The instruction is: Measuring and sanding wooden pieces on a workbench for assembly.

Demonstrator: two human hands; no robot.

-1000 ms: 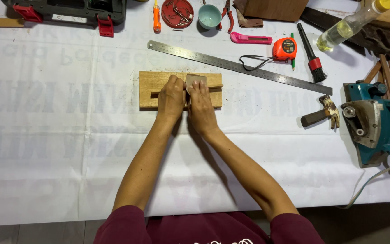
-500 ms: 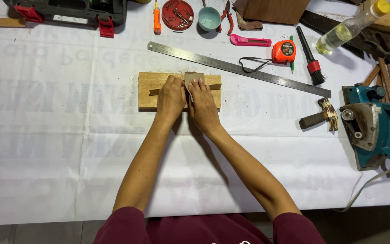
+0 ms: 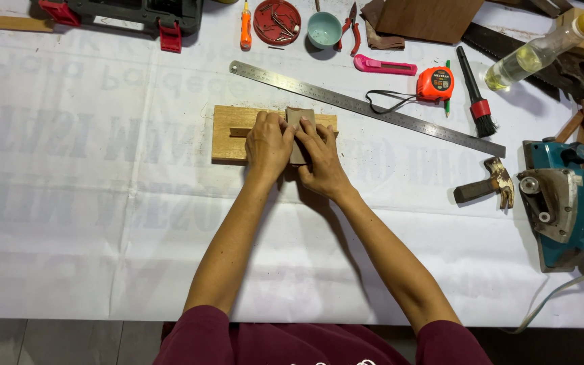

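Observation:
A flat light-wood board (image 3: 230,138) lies on the white-covered table (image 3: 103,223). A thin wooden strip (image 3: 239,132) rests along its middle. Both my hands sit on the board side by side. My left hand (image 3: 269,144) presses down over the strip. My right hand (image 3: 319,159) presses a small brown block (image 3: 299,119), which stands across the board between my hands. Most of the block is hidden under my fingers.
A long steel ruler (image 3: 366,108) lies diagonally just behind the board. Beyond it are an orange tape measure (image 3: 434,83), pink utility knife (image 3: 384,65), brush (image 3: 478,101), teal cup (image 3: 324,28) and red dish of nails (image 3: 277,20). A hammer (image 3: 484,188) and teal power tool (image 3: 569,203) sit at right.
My hands and the block stay on the board and have shifted only slightly along it. Nothing else on the table has moved.

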